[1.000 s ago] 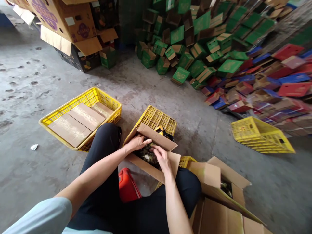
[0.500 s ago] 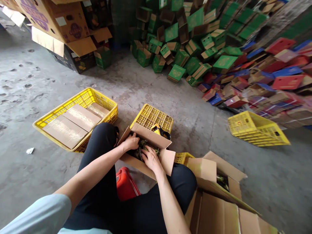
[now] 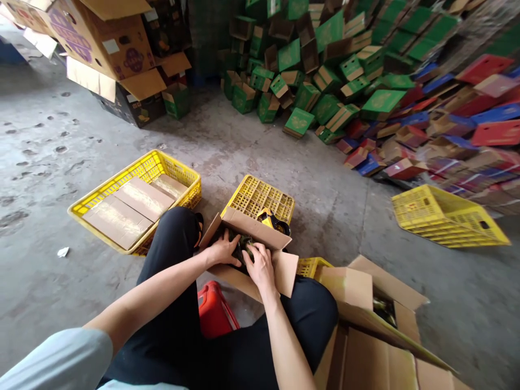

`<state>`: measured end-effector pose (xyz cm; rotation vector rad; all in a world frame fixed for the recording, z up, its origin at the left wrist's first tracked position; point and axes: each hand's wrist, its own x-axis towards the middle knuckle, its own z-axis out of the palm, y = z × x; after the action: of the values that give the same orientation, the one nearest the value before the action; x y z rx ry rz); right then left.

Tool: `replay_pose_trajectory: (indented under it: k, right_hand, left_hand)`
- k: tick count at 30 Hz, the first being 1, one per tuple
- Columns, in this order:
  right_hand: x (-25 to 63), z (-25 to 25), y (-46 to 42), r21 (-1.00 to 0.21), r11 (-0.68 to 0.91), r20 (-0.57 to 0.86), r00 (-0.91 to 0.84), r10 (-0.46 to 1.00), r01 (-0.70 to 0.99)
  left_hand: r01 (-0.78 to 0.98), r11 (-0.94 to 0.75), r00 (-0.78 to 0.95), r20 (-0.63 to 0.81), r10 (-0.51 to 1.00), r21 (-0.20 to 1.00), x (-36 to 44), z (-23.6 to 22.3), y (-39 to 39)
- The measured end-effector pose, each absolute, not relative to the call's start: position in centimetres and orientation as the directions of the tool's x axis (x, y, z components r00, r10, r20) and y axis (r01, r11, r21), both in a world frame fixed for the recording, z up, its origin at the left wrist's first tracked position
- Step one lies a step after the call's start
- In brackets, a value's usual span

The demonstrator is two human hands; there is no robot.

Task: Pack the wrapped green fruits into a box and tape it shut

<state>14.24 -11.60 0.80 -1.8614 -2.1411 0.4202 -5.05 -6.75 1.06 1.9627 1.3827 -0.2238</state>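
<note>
Now both hands are inside the open cardboard box (image 3: 238, 279) set between the knees (image 3: 312, 303): the left hand (image 3: 222, 251) splays its fingers over dark, greenish contents (image 3: 244, 241), while the right hand (image 3: 260, 264) curls over them close by (whether it grips anything, one can't tell). Past the far flap (image 3: 255, 226), a black-and-yellow tool (image 3: 273, 220) sits on a yellow crate (image 3: 260, 195).

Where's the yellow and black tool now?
In the head view, the tool is right of centre on the grid-topped yellow crate, beyond the open box your left hand and right hand reach into.
</note>
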Motion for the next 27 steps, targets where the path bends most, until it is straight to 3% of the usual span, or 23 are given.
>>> replay_pose_trajectory:
  k: [4, 8, 13, 16, 19, 22, 27]
  right_hand:
    - [14.5, -0.3, -11.3, -0.296, 0.01, -0.129, -0.051, 0.99, 0.955]
    - [15.1, -0.9, -11.3, -0.294, -0.038, -0.093, 0.011, 0.996, 0.955]
    - [14.9, 0.3, -10.7, -0.48, 0.137, 0.104, -0.099, 0.99, 0.867]
    - [13.9, 1.0, -10.6, -0.469, 0.261, -0.025, -0.308, 0.951, 0.844]
    - [13.0, 1.2, -10.9, -0.335, 0.253, -0.205, -0.332, 0.92, 0.908]
    - [12.5, 1.1, -11.1, -0.243, 0.227, -0.209, -0.279, 0.937, 0.943]
    - [12.5, 1.6, -10.7, -0.355, 0.348, -0.18, -0.429, 0.885, 0.868]
  left_hand:
    - [0.872, -0.142, 0.399, -0.512, 0.761, 0.468, -4.1, 0.5, -5.6]
    - [0.861, -0.158, 0.425, -0.514, 0.745, 0.482, -5.3, 0.4, -4.9]
    - [0.842, -0.261, 0.486, -0.453, 0.748, 0.473, -7.6, 1.2, -5.1]
    - [0.844, -0.32, 0.503, -0.428, 0.751, 0.43, -7.9, 1.6, -5.6]
    - [0.851, -0.339, 0.498, -0.408, 0.765, 0.401, -7.5, 1.8, -6.1]
    - [0.863, -0.336, 0.479, -0.397, 0.783, 0.377, -7.0, 2.0, -6.3]
    - [0.893, -0.302, 0.42, -0.371, 0.829, 0.335, -6.6, 2.2, -5.9]
